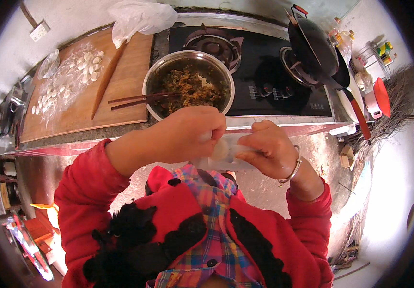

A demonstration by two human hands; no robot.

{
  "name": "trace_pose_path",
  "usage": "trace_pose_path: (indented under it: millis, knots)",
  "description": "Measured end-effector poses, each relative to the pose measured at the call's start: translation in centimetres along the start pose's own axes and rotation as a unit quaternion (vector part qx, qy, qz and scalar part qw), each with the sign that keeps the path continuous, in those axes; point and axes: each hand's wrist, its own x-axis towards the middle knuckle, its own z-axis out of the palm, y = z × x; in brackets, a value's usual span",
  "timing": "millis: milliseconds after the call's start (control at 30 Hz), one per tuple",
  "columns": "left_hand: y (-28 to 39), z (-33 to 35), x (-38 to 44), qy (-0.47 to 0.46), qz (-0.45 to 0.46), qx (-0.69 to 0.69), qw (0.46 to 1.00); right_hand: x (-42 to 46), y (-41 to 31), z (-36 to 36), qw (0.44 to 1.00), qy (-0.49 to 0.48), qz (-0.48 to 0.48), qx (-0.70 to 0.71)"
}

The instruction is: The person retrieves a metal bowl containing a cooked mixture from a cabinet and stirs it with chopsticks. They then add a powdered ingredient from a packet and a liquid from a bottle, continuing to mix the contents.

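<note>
My left hand (190, 133) and my right hand (268, 149) are raised before my chest, past the counter's front edge. Between them stretches a translucent plastic sheet or bag (235, 165), pinched by the fingers of both. A pale round piece, apparently dough (220, 149), shows at the plastic beside my left fingers; whether it lies inside or behind cannot be told. Just beyond my left hand stands a steel bowl (231, 81) of chopped filling (192, 88). A pair of chopsticks (131, 100) rests in it, handles out over the left rim.
Several small dough pieces (88, 66) lie on floured plastic on a wooden board (131, 79), near a clear bowl (49, 64). A white plastic bag (144, 18) sits behind. To the right are a gas hob (264, 64), a tilted black wok (311, 46) and a protruding red-brown handle (358, 113).
</note>
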Motion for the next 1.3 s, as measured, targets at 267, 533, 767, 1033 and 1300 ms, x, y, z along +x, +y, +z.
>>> trace_pose_path:
  millis: [267, 533, 767, 1033, 1300]
  knots:
    - [0.4, -0.3, 0.4, -0.039, 0.002, -0.023, 0.999, -0.1, -0.2, -0.1, 1.000, -0.005, 0.001, 0.019]
    - [2.5, -4.6, -0.7, 0.012, 0.015, 0.021, 1.000, -1.0, 0.8, -0.6, 1.000, 0.000, -0.009, 0.016]
    - [-1.0, -5.1, -9.4, 0.256, -0.233, -0.181, 0.921, 1.6, 0.4, -3.7, 0.991, -0.050, 0.075, -0.097]
    - [-2.1, -3.5, -15.9, 0.395, -0.293, -0.272, 0.827, 5.9, 0.6, -4.7, 0.967, -0.153, 0.083, -0.186]
    - [-2.9, -2.2, -18.7, 0.426, -0.311, -0.317, 0.788, 9.2, 0.8, -4.9, 0.951, -0.187, 0.076, -0.233]
